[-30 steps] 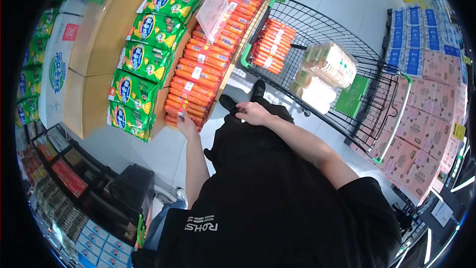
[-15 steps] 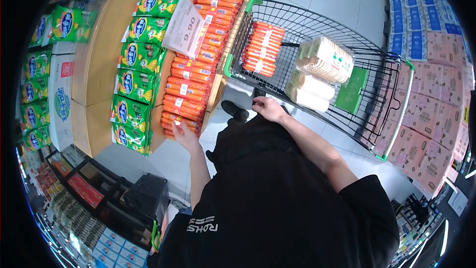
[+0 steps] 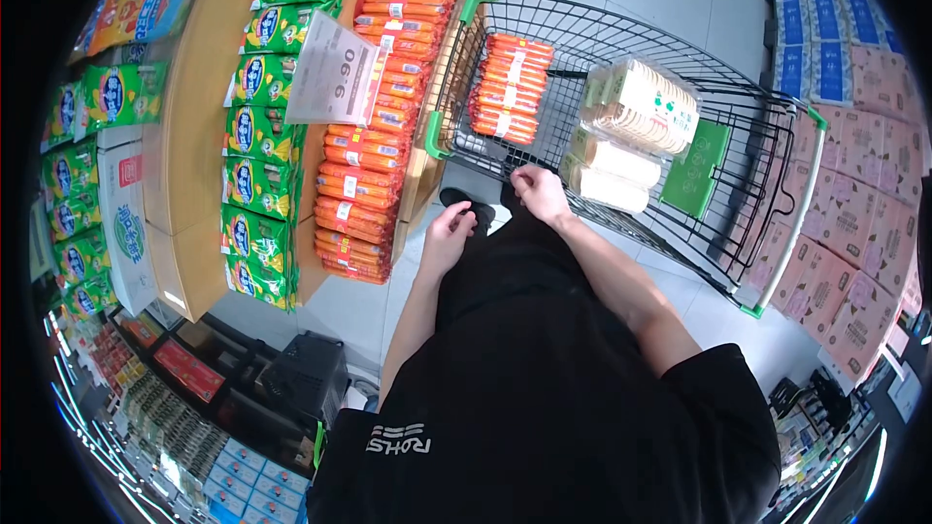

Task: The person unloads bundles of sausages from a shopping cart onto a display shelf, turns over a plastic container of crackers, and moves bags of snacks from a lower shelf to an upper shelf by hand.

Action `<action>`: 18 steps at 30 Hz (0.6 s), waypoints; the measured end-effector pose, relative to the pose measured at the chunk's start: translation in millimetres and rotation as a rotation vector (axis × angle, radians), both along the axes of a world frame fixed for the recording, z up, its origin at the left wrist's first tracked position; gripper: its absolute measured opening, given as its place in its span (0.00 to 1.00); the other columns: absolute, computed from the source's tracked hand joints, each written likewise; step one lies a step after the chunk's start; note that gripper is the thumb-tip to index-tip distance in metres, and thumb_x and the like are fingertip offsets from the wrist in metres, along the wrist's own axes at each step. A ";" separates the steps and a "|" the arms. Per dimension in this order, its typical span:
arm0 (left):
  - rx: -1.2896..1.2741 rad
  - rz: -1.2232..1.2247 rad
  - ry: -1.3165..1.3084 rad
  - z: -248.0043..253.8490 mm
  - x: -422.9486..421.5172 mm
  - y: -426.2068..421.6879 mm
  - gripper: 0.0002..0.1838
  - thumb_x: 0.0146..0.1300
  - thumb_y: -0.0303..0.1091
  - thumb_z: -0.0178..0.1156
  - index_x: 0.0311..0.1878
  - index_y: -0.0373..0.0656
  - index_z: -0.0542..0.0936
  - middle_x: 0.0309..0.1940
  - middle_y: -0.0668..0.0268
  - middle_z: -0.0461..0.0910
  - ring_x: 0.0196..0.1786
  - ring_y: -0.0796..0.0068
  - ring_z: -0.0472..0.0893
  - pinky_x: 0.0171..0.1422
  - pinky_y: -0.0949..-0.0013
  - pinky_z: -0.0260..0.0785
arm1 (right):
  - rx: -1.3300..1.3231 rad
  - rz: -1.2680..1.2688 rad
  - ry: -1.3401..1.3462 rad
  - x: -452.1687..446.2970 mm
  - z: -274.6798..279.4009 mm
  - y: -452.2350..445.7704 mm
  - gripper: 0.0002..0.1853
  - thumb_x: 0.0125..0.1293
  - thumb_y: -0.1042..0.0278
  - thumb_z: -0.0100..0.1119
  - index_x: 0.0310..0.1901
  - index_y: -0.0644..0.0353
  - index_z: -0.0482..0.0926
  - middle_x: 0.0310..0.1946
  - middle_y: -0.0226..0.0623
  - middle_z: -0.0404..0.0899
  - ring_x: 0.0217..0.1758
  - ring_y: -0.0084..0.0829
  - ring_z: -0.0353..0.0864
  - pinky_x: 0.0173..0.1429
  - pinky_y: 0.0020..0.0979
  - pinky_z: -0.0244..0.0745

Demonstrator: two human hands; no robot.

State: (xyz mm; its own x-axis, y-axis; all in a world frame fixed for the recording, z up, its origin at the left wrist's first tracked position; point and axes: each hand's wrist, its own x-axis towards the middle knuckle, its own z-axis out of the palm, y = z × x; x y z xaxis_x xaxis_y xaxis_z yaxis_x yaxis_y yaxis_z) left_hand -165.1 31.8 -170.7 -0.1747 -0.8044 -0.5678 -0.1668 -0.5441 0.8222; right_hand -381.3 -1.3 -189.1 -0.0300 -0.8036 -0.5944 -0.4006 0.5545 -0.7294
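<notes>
My left hand [image 3: 449, 236] is above the floor, between the shelf and my body. Its fingers are loosely bent and a little apart, with nothing seen in them. My right hand [image 3: 540, 194] is curled closed near the shopping cart's lower rim; whether it touches the rim I cannot tell. Inside the shopping cart [image 3: 660, 34] lies a bundle of orange-wrapped sausages [image 3: 510, 87]. Beside it are clear packs of pale, ridged food [image 3: 641, 107], stacked one on another. More orange sausage packs [image 3: 359, 184] fill the shelf edge left of my left hand.
A price sign [image 3: 335, 73] stands over the sausage packs. Green snack bags [image 3: 257, 131] line the wooden shelf [image 3: 184, 155]. Pink cartons [image 3: 835, 243] are stacked beyond the cart handle [image 3: 801, 204]. A black bin [image 3: 306, 369] stands lower left. My shoe [image 3: 456, 196] is on the tiled floor.
My left hand has drawn away from the shelf's sausage packs and moved right, towards my right hand. My right hand has shifted slightly up and right. The view has turned a little.
</notes>
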 end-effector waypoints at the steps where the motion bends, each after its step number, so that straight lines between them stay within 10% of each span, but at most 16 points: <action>1: 0.019 0.008 -0.017 -0.4 0.9 -1.6 0.16 0.64 0.33 0.57 0.52 0.35 0.75 0.30 0.65 0.80 0.31 0.81 0.78 0.37 0.77 0.71 | -0.021 -0.024 0.044 -4.6 -0.7 -0.4 0.11 0.61 0.63 0.53 0.38 0.61 0.80 0.29 0.43 0.82 0.34 0.40 0.82 0.42 0.35 0.75; 12: -0.067 0.007 -0.258 16.8 -6.4 -43.5 0.14 0.66 0.33 0.54 0.51 0.36 0.76 0.29 0.64 0.80 0.30 0.80 0.77 0.35 0.76 0.69 | 0.219 0.052 0.217 -54.0 -65.9 7.0 0.14 0.57 0.58 0.55 0.41 0.56 0.81 0.39 0.45 0.81 0.48 0.42 0.79 0.54 0.38 0.72; 18: -0.457 -0.074 -0.477 0.7 -51.9 -78.4 0.09 0.62 0.28 0.56 0.43 0.35 0.78 0.28 0.60 0.79 0.31 0.71 0.79 0.37 0.70 0.71 | 0.263 0.091 0.239 -62.7 -127.8 -5.9 0.15 0.56 0.59 0.57 0.42 0.58 0.81 0.29 0.38 0.82 0.32 0.29 0.83 0.43 0.31 0.76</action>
State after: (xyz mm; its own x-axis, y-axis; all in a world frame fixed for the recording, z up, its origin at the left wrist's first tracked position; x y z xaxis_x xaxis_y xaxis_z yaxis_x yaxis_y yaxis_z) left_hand -216.9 -46.7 -170.0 -0.0524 -0.9782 -0.2010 -0.5932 -0.1314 0.7943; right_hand -444.1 -7.2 -316.9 -0.1287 -0.6301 -0.7658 -0.5985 0.6650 -0.4467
